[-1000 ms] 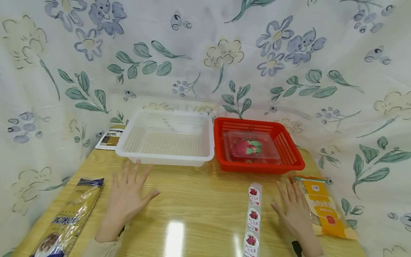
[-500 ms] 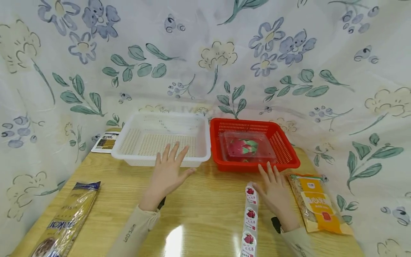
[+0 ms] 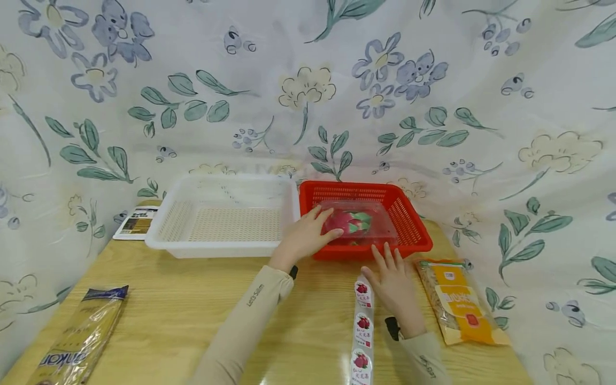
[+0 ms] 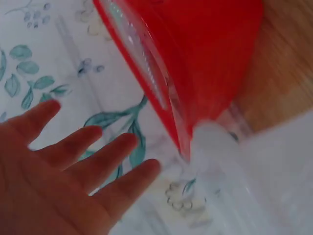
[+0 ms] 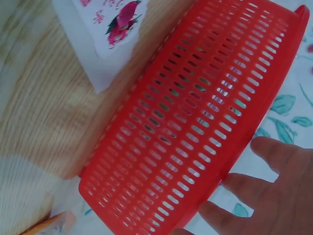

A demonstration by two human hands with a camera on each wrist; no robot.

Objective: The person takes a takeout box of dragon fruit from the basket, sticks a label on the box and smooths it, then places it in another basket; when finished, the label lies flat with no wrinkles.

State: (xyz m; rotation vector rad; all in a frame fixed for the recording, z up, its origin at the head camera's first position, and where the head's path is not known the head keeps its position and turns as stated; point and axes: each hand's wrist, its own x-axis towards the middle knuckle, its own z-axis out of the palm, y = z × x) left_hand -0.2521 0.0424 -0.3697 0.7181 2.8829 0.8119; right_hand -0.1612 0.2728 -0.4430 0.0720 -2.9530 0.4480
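Note:
A red perforated basket (image 3: pixel 411 243) holds a clear plastic box (image 3: pixel 385 227) with a dragon fruit (image 3: pixel 339 222) showing through it. My left hand (image 3: pixel 305 235) is over the basket's left end, its fingers stretched toward the box; in the left wrist view that hand (image 4: pixel 73 176) has spread fingers and holds nothing. At the basket's front rim is my right hand (image 3: pixel 394 286), fingers extended; in the right wrist view its fingertips (image 5: pixel 266 147) lie close to the rim, and contact is hard to tell. A strip of dragon fruit stickers (image 3: pixel 362 326) lies left of the right hand.
A white perforated basket (image 3: pixel 226 247) stands left of the red one. A white-edged packet (image 3: pixel 137 223) lies behind it at left. A long gold packet (image 3: pixel 79 337) lies at the front left, an orange-and-clear bag (image 3: pixel 462 302) at the right. A floral cloth (image 3: pixel 308 107) hangs behind the table.
My left hand has moved right, from before the white basket to over the red basket's left end. My right hand has shifted left and forward to its front rim. The head view has turned slightly right.

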